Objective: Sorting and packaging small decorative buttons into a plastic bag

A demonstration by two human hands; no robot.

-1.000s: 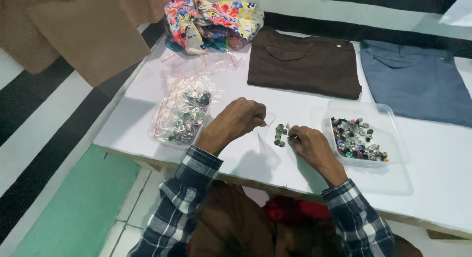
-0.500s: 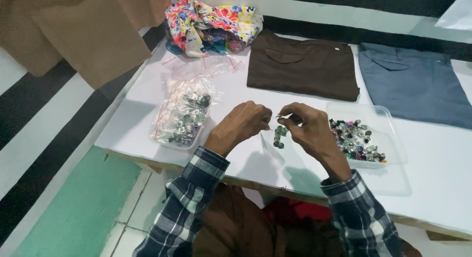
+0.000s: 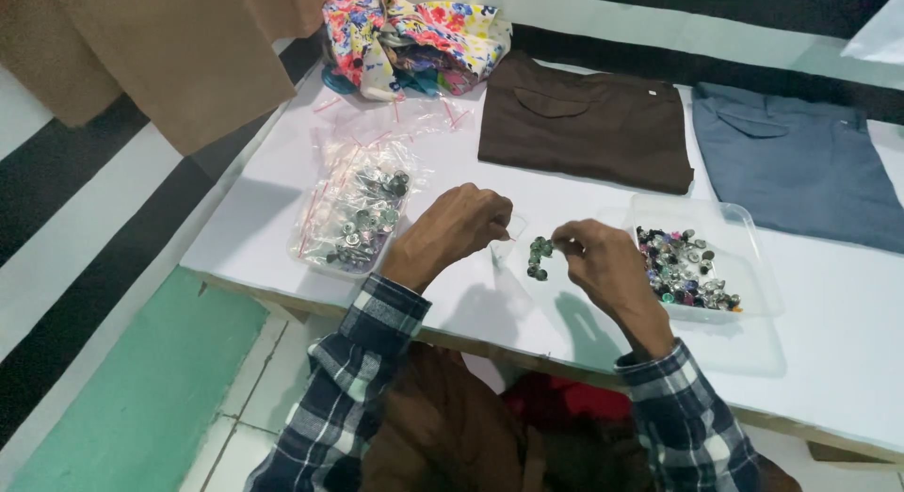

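Since half a second ago the right hand [image 3: 603, 263] has sunk a little toward the table [image 3: 282, 200], and both hands stay over its near edge. Between them hangs a small clear bag [image 3: 538, 257] of dark green and silver buttons; its long axis runs nearly vertical, mouth upward. The left hand [image 3: 461, 226] is clenched and pinches something thin near the bag's left rim (I cannot tell exactly what), while the right hand grasps the bag's upper right edge. Just right of the right hand sits a clear tray [image 3: 744, 238] of mixed buttons, and left of the left hand lies a pile of filled bags [image 3: 363, 214]. Along the far edge lie a brown shirt [image 3: 589, 125], grey-blue trousers [image 3: 800, 162] and a floral cloth [image 3: 414, 31].
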